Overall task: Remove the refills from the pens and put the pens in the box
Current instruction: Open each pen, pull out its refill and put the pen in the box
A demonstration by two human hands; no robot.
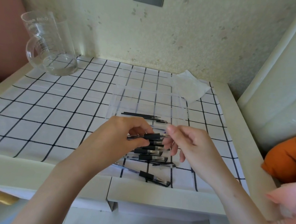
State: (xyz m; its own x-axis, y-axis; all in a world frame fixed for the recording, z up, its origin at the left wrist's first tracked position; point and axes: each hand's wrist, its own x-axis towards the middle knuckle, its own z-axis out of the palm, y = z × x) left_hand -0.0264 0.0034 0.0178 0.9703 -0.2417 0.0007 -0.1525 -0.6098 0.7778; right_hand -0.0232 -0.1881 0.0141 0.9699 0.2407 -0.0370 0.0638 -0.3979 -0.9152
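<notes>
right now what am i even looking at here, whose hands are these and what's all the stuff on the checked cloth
This is one picture from a camera worn on a person's head, looking down at their own bare hands; there is no machine. The left hand grips a clear pen with a black grip, while the right hand is at its tip end with loosely curled fingers. More such pens lie below the hands on the white cloth with black grid lines. Thin black refills lie beyond the hands, seemingly in a clear plastic box. At the back stand a clear glass jug and a white tissue.
</notes>
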